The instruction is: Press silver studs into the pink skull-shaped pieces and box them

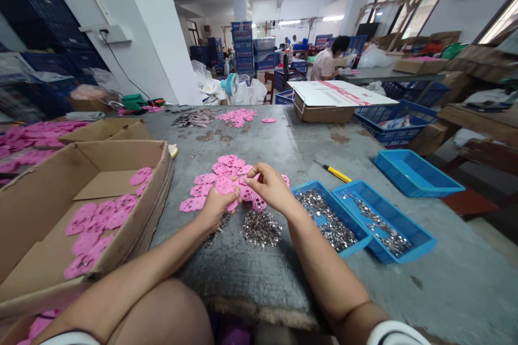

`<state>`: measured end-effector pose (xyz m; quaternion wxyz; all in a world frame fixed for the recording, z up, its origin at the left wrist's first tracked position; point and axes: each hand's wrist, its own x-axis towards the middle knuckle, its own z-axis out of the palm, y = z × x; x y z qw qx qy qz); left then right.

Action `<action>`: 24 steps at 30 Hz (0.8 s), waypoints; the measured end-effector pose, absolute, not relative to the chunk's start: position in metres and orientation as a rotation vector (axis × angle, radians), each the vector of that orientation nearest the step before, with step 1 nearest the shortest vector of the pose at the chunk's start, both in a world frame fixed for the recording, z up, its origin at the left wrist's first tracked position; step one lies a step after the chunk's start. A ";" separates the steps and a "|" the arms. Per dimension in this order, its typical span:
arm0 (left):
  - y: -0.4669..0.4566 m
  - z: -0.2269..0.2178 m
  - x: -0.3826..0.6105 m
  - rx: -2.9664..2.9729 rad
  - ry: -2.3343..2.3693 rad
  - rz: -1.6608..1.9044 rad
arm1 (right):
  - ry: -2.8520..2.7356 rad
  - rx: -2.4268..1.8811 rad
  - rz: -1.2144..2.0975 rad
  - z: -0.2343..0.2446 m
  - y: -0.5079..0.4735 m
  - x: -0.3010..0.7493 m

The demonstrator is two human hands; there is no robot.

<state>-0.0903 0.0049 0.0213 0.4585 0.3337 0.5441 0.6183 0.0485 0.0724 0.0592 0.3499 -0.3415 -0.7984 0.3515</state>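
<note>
My left hand grips a flat pink plastic piece with holes in it, held up above the table. Just to its right, my right hand is closed in a pinch of thumb and forefinger; whatever lies between the fingertips is too small to make out. Around and behind both hands, several more pink pieces lie spread and overlapping on the table. Below the hands sits a heap of small shiny metal parts, and a smaller metal heap is partly covered by my left wrist.
At right, two blue trays hold metal parts, with another blue tray beyond. A yellow-handled screwdriver lies behind them. A cardboard box with pink pieces stands left. A white-topped carton is at the back; a person sits farther off.
</note>
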 end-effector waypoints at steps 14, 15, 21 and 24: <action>0.006 0.021 -0.090 0.782 1.336 1.564 | -2.157 -0.853 0.932 0.057 0.071 0.046; 0.006 0.021 -0.091 0.785 1.340 1.561 | -2.156 -0.853 0.930 0.057 0.071 0.046; 0.006 0.020 -0.091 0.793 1.340 1.562 | -2.149 -0.875 0.926 0.061 0.069 0.046; 0.006 0.021 -0.090 0.774 1.332 1.568 | -2.158 -0.876 0.921 0.061 0.069 0.047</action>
